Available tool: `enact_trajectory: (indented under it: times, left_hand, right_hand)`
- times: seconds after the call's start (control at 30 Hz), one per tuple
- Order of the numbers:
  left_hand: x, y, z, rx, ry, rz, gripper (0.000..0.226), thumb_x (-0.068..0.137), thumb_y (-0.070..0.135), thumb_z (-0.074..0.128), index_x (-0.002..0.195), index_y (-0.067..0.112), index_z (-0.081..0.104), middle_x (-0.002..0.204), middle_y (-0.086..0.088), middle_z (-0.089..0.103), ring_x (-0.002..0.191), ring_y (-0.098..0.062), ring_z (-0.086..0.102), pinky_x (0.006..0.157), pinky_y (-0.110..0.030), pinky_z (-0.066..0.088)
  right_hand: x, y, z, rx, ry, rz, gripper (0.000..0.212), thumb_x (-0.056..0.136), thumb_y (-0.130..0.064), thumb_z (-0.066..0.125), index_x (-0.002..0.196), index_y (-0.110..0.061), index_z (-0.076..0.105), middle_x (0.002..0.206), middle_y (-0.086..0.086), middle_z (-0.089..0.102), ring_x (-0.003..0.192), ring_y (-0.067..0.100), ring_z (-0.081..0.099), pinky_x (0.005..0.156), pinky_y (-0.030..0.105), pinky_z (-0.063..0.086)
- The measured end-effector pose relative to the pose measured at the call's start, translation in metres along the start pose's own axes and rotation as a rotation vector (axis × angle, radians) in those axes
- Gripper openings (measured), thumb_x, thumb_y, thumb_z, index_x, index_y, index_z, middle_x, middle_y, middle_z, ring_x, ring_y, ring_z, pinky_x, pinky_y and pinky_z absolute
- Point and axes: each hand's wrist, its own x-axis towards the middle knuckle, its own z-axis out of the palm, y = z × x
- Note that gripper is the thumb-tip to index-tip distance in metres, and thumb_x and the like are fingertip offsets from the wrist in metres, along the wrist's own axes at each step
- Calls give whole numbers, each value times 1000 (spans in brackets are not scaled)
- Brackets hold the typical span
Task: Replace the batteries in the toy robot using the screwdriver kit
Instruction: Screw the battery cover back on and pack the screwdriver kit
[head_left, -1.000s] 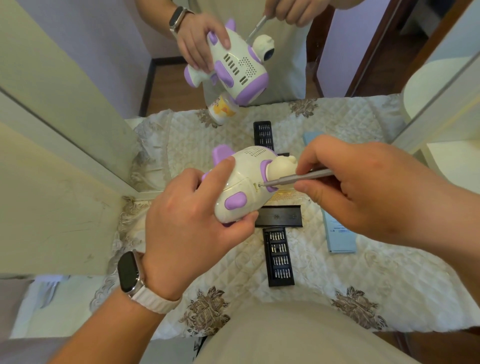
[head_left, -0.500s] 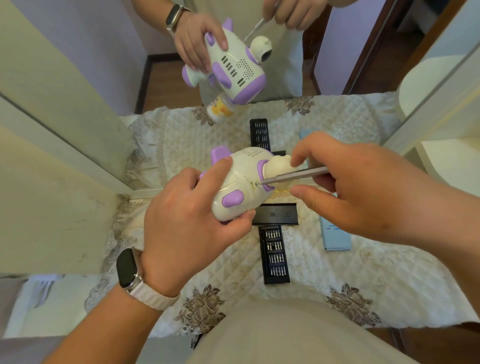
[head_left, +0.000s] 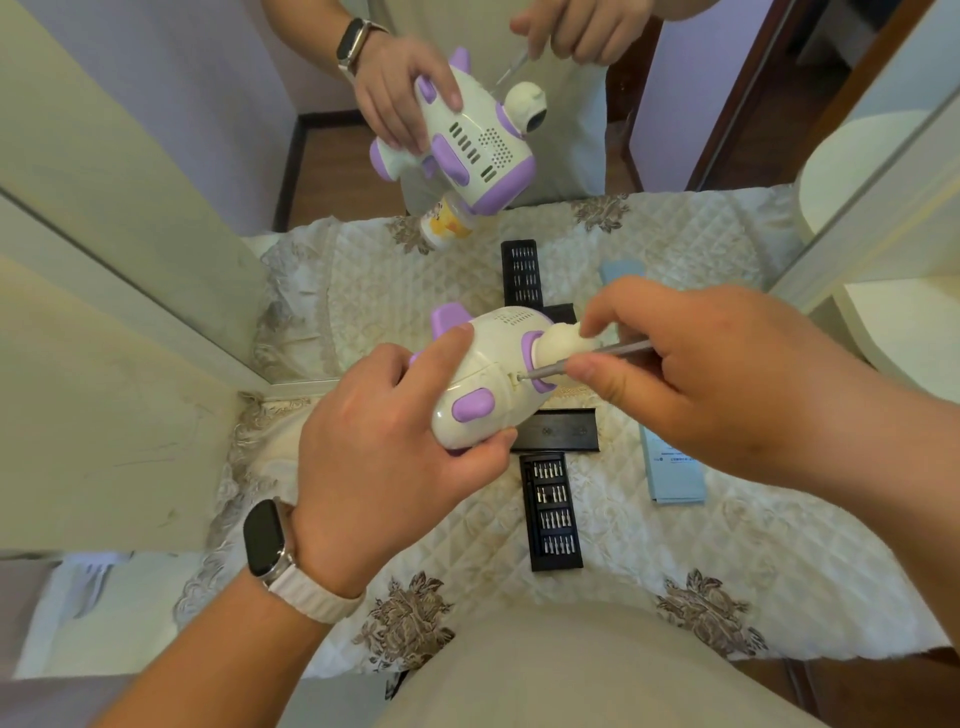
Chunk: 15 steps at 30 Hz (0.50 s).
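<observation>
The toy robot (head_left: 493, 332) is smooth, glossy plastic, a cream shell with purple parts that catch the light, while the screwdriver (head_left: 548, 368) is slim grey metal with a dull, brushed finish. The quilted cloth (head_left: 649, 545) looks soft and matt, with raised brown floral embroidery; on it the bit tray (head_left: 553, 512) is matt black plastic holding shiny metal bits, and the leaflet (head_left: 675, 478) is pale, flat paper. The watch (head_left: 265, 538) has a glossy black face on a ribbed, matt white band (head_left: 311, 603).

toy robot (head_left: 483, 384) above bit tray (head_left: 551, 512), on tablecloth (head_left: 675, 561)
</observation>
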Motion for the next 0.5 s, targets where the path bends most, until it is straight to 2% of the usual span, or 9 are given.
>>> enact_trajectory:
  times: [0.07,0.13,0.2,0.27,0.4,0.5]
  left_hand:
    - [1,-1,-1,-4,3,-10,70,63,54,82,125,25,66,79,-3,56,66,-22,55,50,-34,47]
    - [3,-2,-3,-1,5,-20,70,64,55,82,126,26,66,79,-2,56,67,-22,56,50,-35,47]
    - [5,-3,-4,2,5,-19,70,64,56,80,126,27,66,80,-2,56,68,-22,56,51,-35,48]
    - [7,-3,-6,8,6,-19,70,65,56,80,126,27,66,80,-2,56,69,-21,55,51,-35,47]
    - [9,-3,-8,13,10,-18,69,64,56,80,126,28,66,79,-1,56,67,-20,55,50,-35,48]
    - [9,-4,-10,15,13,-17,69,64,55,81,125,28,66,79,-1,56,68,-20,55,51,-34,48]
  right_hand:
    - [-1,1,-1,48,-50,-31,25,82,-59,39,97,-39,40,53,-10,47,55,9,51,45,21,28]
    - [-1,2,-2,62,-76,-42,16,83,-51,40,93,-39,38,63,-12,55,65,5,54,45,20,28]
    - [0,2,-4,61,-52,-41,15,84,-51,38,91,-37,41,65,-13,55,59,9,54,44,23,31]
    - [1,1,-5,23,-10,-42,20,84,-51,38,90,-33,45,51,-11,46,47,8,48,44,25,32]
    - [4,2,-5,-99,53,-94,42,88,-57,26,84,-24,51,48,-14,41,41,5,41,40,22,29]
    - [6,5,-4,-111,59,-117,49,91,-57,21,81,-22,54,48,-13,42,40,4,39,39,21,28]
